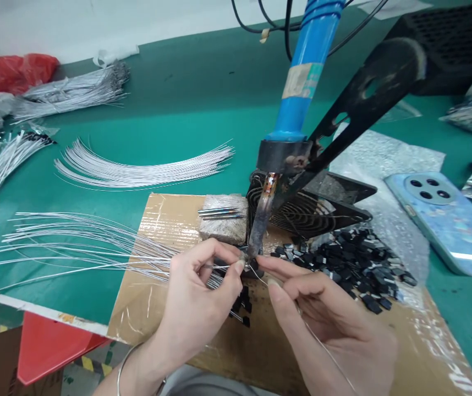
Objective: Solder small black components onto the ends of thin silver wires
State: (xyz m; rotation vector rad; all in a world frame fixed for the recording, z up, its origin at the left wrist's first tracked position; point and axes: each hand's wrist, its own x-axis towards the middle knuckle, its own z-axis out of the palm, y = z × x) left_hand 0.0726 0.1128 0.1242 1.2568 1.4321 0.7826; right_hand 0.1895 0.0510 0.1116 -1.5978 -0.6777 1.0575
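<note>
My left hand (197,297) pinches a bundle of thin silver wires (87,242) that fans out to the left over the cardboard sheet (162,220). Its thumb and forefinger hold one wire end at the tip of the soldering iron (261,220), which has a blue handle (308,71) and stands fixed on a black stand (360,104). My right hand (330,324) holds a thin strand of solder wire (327,349) and touches it to the same tip. Several small black components (343,264) lie piled just right of the tip.
A grey block (223,220) carrying metal pins sits behind my left hand. More loose silver wires (137,168) and bundles (71,91) lie on the green table (186,93). A blue phone (446,217) rests at right on bubble wrap (380,154). Red plastic bag (21,71) far left.
</note>
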